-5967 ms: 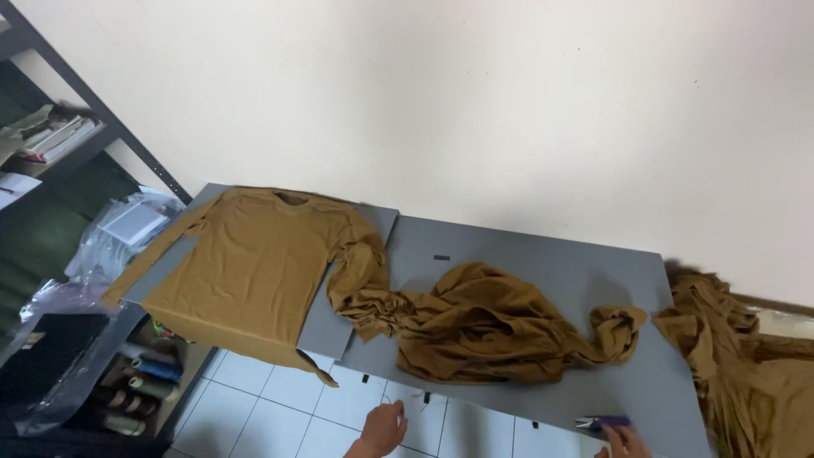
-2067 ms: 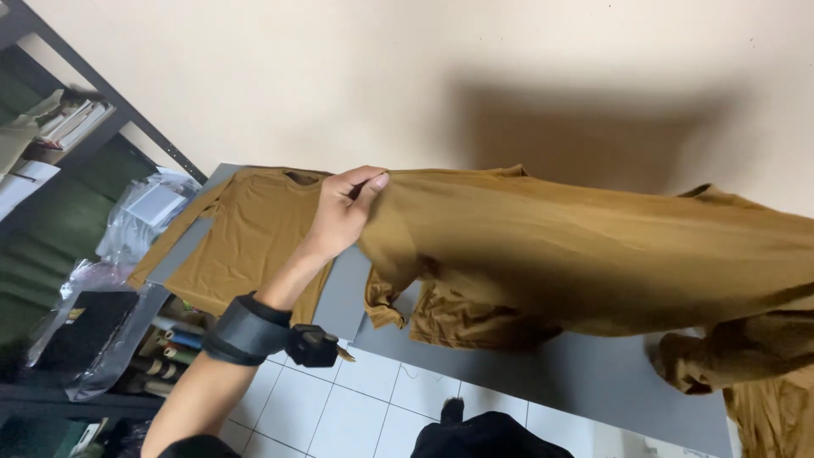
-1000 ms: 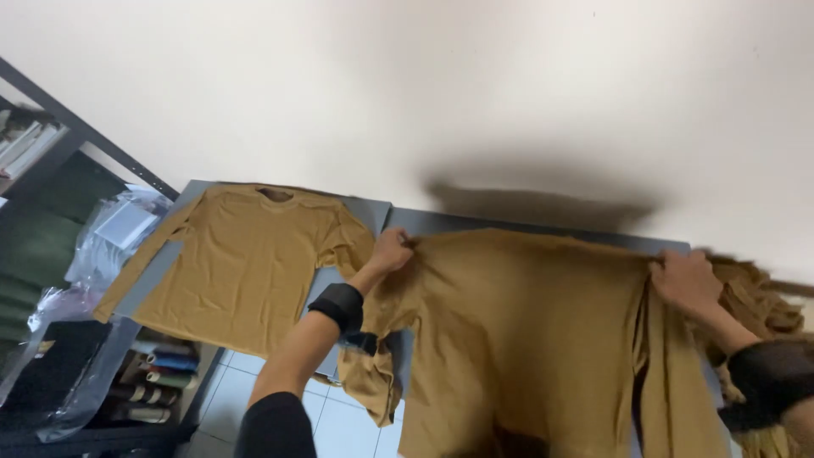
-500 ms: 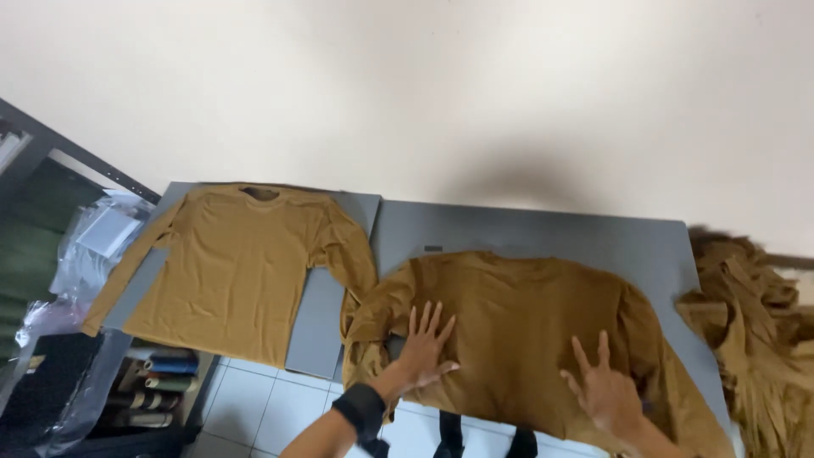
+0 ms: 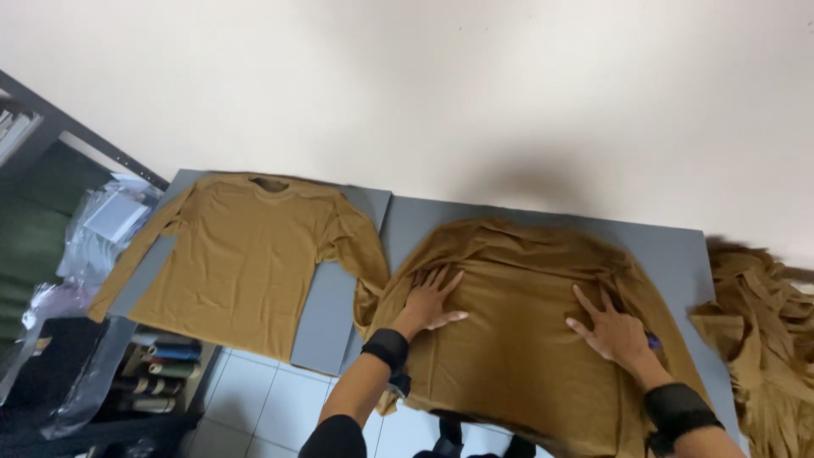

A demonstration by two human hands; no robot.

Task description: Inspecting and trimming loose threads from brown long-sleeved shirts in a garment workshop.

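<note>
On the grey table [image 5: 670, 246], both hands press flat a brown shirt [image 5: 517, 339].

Even, soft indoor light; a broad blurred shadow falls on the wall [image 5: 526, 182] above the surface [image 5: 678, 246]; edges slightly soft.

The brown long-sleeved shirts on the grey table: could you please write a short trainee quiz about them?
1. True or false: both hands press flat on the near shirt.
2. Which lies spread out, untouched? A the left shirt; B the heap of brown garments.
3. Fill in: each wrist wears a ___ band.

Key: 1 true: left hand and right hand lie palm down on it, on the grey table. 2 A. 3 black.
</note>
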